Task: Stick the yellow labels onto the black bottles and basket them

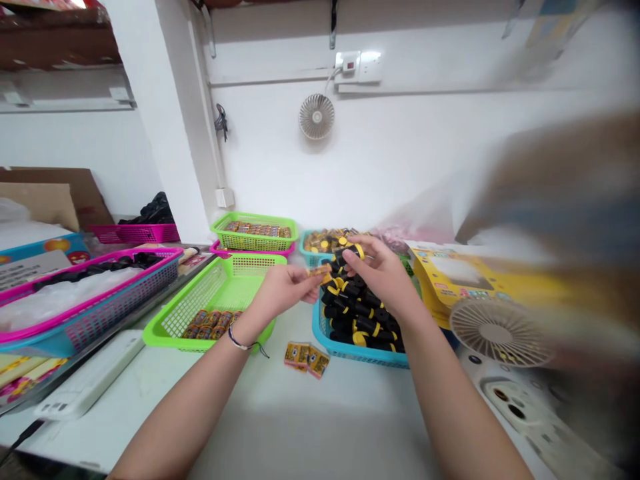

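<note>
The left hand (284, 291) is holding a yellow packet (320, 271) up in the air, and its thumb and fingers are pinching together on it. The right hand (379, 275) is holding a black and yellow piece (350, 252) just beside that packet, and its fingers are curling around the piece and closing on it. Both hands are up above a blue basket (360, 355), and lots more black pieces with yellow ends are lying in a big pile in it. A green basket (165, 331) is sitting just left of the blue one, with some packets (207, 324) lying at the bottom. Three more packets (306, 359) are lying on the white table (310, 433) in front of the blue basket. A thin band (240, 345) is going around the left wrist.

Farther back, another green basket (255, 243) is sitting on a pink basket (220, 251), and it is holding more packets. A big pink and blue basket (90, 313) is sitting on the left. A little white fan (317, 116) is hanging on the wall, and another fan (500, 331) is standing on the right, looking blurry, next to a yellow box (450, 283)
</note>
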### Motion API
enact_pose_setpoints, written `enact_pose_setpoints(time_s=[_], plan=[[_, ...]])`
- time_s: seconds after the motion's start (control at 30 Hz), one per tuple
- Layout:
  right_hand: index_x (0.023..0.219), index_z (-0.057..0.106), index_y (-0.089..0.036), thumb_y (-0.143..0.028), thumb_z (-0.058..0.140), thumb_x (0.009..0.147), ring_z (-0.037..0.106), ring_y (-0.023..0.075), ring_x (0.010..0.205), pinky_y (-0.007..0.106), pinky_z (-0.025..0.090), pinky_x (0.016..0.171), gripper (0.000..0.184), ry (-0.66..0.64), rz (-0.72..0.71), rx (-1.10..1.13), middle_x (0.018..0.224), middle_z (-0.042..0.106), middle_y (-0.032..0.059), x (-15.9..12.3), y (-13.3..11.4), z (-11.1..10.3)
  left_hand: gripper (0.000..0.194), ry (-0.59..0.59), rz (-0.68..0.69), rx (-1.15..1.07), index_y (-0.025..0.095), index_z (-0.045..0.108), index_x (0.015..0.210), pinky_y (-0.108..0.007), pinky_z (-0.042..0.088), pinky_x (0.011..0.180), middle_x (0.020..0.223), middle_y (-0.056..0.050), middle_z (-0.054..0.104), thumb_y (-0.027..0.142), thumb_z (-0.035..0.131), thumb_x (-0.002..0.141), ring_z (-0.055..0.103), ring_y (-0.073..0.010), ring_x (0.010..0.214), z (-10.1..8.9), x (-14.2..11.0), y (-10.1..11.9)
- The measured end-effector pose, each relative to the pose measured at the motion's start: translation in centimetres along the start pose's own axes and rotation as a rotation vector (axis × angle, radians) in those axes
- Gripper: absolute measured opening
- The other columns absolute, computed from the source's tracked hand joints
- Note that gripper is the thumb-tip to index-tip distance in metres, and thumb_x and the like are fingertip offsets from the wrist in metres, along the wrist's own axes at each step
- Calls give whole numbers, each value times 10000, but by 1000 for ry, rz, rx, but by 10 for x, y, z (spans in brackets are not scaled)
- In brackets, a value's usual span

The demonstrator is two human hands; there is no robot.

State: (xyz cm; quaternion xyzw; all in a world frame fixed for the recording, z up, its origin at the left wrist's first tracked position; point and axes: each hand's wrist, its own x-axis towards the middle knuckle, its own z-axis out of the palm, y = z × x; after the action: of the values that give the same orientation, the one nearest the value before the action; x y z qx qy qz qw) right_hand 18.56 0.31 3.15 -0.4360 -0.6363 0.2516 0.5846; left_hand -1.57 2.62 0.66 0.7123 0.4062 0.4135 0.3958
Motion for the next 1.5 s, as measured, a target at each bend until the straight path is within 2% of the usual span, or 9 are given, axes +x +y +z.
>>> enact_pose_setpoints(time_s=[0.13, 0.33, 0.6, 0.73, 1.0, 1.07, 1.2, 1.33, 1.5], plan=[[1066, 652, -225, -454, 738, 788, 574, 85, 620, 211, 491, 615, 370, -7, -9, 305, 715, 612, -42, -6, -10, 3, 406, -54, -13, -257, 108, 707, 680, -306, 623, 668, 666, -65, 734, 506, 771, 727, 706, -153, 601, 2, -4, 8], [972, 691, -221, -470, 741, 790, 549, 79, 627, 192, 457, 552, 313, -64, 44, 525, 757, 607, -28, -12, -18, 4, 523, -109, 57, -416, 99, 711, 686, -341, 632, 710, 700, -84, 740, 619, 707, 738, 709, -160, 627, 4, -4, 6], [963, 703, -237, -487, 742, 784, 544, 92, 684, 200, 469, 573, 310, -70, 87, 489, 831, 620, -13, -13, -20, 5, 598, -138, 114, -475, 91, 681, 699, -345, 621, 712, 735, -133, 746, 687, 656, 736, 718, -182, 658, 8, 2, -10], [987, 711, -246, -489, 736, 790, 553, 95, 697, 210, 473, 599, 314, -117, 84, 428, 808, 628, -17, -13, -19, 4, 572, -129, 142, -488, 88, 697, 705, -339, 623, 711, 721, -120, 740, 657, 661, 759, 718, -182, 653, 5, 3, -11], [1032, 689, -224, -452, 780, 746, 540, 77, 610, 232, 456, 602, 376, -145, 38, 323, 760, 645, -31, -14, -21, 6, 446, -80, 192, -518, 123, 754, 769, -410, 616, 853, 828, -95, 775, 568, 741, 735, 746, -225, 814, 5, 2, -9], [1010, 693, -219, -429, 798, 727, 535, 84, 600, 236, 443, 586, 368, -155, 41, 265, 720, 636, -32, -15, -22, 6, 379, -47, 212, -509, 158, 775, 906, -393, 606, 874, 884, -63, 783, 458, 826, 681, 741, -202, 822, 6, 1, -5], [1029, 695, -216, -403, 833, 679, 527, 99, 559, 242, 418, 551, 420, -203, 103, 190, 577, 579, -57, -17, -23, 8, 496, 70, 320, -363, 198, 764, 1040, -401, 583, 915, 990, -53, 783, 297, 904, 575, 730, -219, 905, 4, -3, 4], [1022, 687, -216, -380, 844, 666, 547, 97, 567, 246, 438, 567, 422, -223, 104, 226, 601, 606, -56, -17, -21, 9, 456, 196, 477, -173, 199, 780, 985, -375, 617, 814, 924, -57, 792, 326, 904, 564, 742, -235, 853, 1, -7, 7], [1000, 667, -208, -383, 841, 677, 583, 88, 588, 246, 475, 596, 406, -264, 129, 292, 720, 661, -39, -15, -16, 10, 426, 400, 793, 125, 228, 779, 973, -262, 608, 638, 834, -29, 794, 364, 891, 586, 725, -169, 667, 1, -11, 7]])
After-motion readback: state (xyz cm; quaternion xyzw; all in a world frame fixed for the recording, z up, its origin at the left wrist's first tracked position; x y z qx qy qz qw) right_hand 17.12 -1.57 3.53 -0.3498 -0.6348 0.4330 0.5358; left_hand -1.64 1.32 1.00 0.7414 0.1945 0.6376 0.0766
